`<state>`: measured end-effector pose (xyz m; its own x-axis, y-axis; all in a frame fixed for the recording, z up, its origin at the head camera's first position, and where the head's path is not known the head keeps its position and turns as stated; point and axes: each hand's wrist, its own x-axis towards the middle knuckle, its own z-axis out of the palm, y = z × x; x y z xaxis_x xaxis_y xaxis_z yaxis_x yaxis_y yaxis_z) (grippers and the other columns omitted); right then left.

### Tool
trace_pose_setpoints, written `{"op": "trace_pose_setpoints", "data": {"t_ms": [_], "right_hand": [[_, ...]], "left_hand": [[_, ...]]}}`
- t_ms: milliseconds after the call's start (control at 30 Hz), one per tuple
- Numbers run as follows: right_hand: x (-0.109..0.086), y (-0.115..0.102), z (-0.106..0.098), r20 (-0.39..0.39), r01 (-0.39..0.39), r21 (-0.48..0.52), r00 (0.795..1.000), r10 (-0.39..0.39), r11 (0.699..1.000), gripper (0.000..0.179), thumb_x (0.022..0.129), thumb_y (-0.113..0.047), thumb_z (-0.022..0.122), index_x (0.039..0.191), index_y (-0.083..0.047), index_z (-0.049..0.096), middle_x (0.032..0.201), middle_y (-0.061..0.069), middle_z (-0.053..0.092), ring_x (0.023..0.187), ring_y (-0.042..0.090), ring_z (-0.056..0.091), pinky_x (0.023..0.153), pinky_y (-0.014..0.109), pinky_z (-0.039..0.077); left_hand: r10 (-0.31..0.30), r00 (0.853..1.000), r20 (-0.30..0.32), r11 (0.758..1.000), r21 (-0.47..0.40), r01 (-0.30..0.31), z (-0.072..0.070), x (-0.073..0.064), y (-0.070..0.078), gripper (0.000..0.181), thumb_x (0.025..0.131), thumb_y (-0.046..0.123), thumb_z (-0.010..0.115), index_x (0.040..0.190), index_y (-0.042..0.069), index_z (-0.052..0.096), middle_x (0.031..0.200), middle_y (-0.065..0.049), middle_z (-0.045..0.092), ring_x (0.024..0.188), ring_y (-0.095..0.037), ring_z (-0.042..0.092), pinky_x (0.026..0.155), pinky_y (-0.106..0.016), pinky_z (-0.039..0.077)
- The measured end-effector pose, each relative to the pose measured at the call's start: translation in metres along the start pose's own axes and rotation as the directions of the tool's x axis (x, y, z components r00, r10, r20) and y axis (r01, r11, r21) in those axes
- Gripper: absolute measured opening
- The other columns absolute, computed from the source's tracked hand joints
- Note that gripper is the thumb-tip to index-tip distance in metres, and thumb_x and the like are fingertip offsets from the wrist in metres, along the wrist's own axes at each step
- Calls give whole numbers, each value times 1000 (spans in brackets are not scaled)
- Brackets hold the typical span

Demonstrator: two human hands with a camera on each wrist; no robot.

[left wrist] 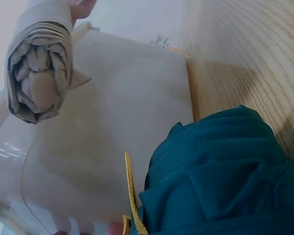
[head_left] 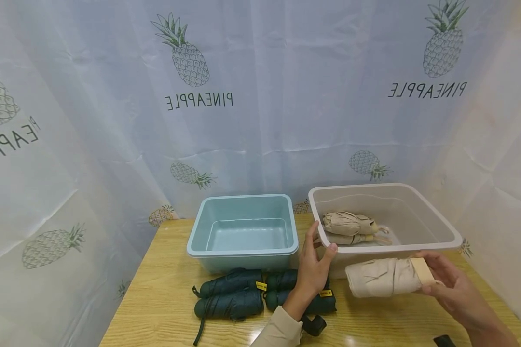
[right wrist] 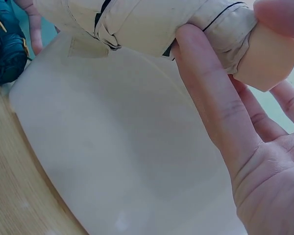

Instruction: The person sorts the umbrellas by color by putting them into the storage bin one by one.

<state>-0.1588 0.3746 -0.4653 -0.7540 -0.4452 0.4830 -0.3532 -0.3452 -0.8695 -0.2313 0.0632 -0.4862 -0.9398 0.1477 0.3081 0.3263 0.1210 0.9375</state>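
Note:
My right hand grips a folded beige umbrella by its pale handle end, level in front of the white bin. In the right wrist view the thumb and fingers close around the umbrella's handle. The umbrella's other end faces the left wrist camera. My left hand holds the white bin's front left corner, thumb at the rim and fingers along the side. Inside that bin lie two more beige umbrellas, one partly over the other.
To the left stands a light blue bin with a bare floor. Several dark green folded umbrellas lie in front of it on the wooden table, some partly behind my left arm. A pineapple-print curtain hangs behind and at both sides.

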Motion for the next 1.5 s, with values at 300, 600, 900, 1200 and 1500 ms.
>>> {"op": "trace_pose_setpoints", "data": {"t_ms": [300, 600, 900, 1200, 1500], "right_hand": [[5, 1, -9, 54, 107, 114, 992, -114, 988, 69, 88, 31, 25, 152, 8, 25, 151, 14, 46, 127, 21, 58, 93, 40, 59], [12, -6, -9, 83, 142, 195, 983, -161, 970, 66, 88, 31, 24, 151, 11, 25, 151, 19, 44, 129, 25, 57, 95, 41, 58], [19, -17, -13, 92, 109, 226, 987, -132, 968, 66, 91, 30, 24, 152, 6, 27, 154, 18, 43, 131, 26, 57, 97, 42, 57], [25, -28, -14, 116, 95, 306, 984, -136, 947, 69, 90, 30, 17, 154, 5, 25, 157, 18, 40, 134, 27, 54, 101, 43, 55], [37, -39, -16, 69, 103, 270, 990, -126, 957, 65, 93, 27, 18, 154, 4, 25, 154, 17, 43, 132, 26, 55, 101, 43, 55]], "left_hand": [[3, 1000, 5, 1000, -7, -3, 0, 0, 0, 66, 102, 44, 57, 160, 41, 24, 147, 1, 50, 127, -17, 54, 100, -42, 50], [5, 1000, 6, 1000, -14, -5, 0, 0, 0, 67, 102, 42, 57, 160, 39, 23, 147, 0, 50, 127, -18, 54, 100, -44, 49], [6, 1000, 5, 1000, -13, -6, 0, -1, 1, 68, 102, 43, 57, 161, 38, 23, 148, 0, 49, 128, -19, 54, 102, -50, 48], [0, 1000, 4, 1000, 5, 0, 0, -1, 1, 67, 102, 45, 57, 160, 40, 22, 146, 1, 50, 127, -17, 54, 101, -48, 49], [-8, 1000, -6, 1000, 22, 9, 1, -1, 2, 68, 101, 46, 57, 160, 42, 22, 147, 1, 50, 127, -17, 54, 101, -49, 49]]}}
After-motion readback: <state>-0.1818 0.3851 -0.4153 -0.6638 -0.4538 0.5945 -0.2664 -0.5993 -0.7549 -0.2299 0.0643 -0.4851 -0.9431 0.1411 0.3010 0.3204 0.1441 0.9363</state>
